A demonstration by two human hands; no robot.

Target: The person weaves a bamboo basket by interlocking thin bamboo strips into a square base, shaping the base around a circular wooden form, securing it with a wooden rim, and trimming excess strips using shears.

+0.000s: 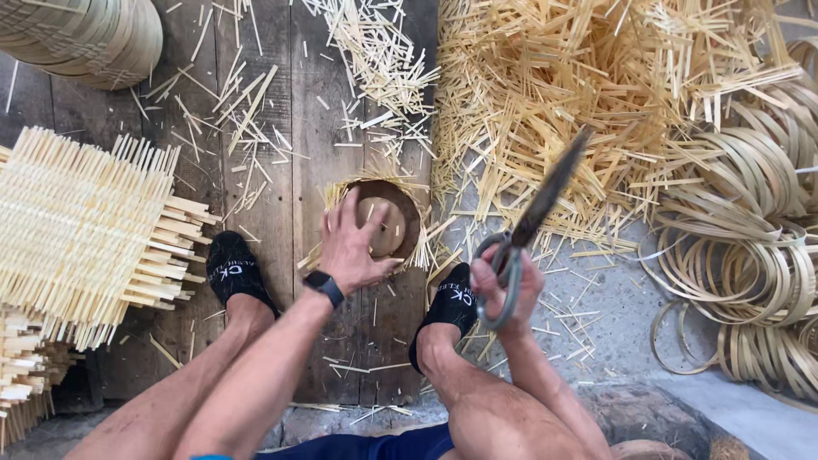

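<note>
Now, our hands:
Left hand (351,245): fingers spread, pressing the round mould (388,223).
Right hand (504,285): fist gripping shears (535,217), blades toward one o'clock.

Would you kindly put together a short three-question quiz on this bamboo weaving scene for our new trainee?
1. True or false: the right hand holds large shears with the blades pointing up and away from the person.
2. What does the left hand press on? A) the stack of woven mats B) the round wooden form over a woven piece C) the coiled bamboo hoops
3. Fill in: the loose heap of cut strips lies on the person's ____ side.

Key: 1 true; 2 B; 3 right.
</note>
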